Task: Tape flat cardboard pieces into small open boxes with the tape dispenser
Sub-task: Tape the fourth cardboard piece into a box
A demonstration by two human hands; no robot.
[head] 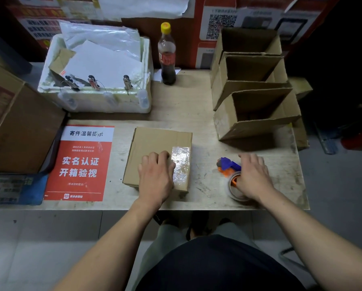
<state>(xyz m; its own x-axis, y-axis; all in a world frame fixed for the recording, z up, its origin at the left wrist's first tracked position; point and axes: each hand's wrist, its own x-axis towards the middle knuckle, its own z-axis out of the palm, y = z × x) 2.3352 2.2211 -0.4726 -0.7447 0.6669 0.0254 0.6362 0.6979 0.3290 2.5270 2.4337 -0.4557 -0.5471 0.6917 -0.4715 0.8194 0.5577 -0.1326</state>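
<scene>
the left hand (156, 177) lies flat, fingers together, pressing on the box (158, 158) beside its tape strip (181, 164). the right hand (252, 175) rests loosely curled over the dispenser (228, 166), which sits on the table (197, 114) right of the box.

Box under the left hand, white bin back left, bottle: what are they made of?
Box: corrugated cardboard, matte brown, with a glossy clear tape strip along its right side. Bin: looks like expanded foam, white, thick chalky walls. Bottle: clear plastic by its look, dark liquid inside, yellow cap.
</scene>
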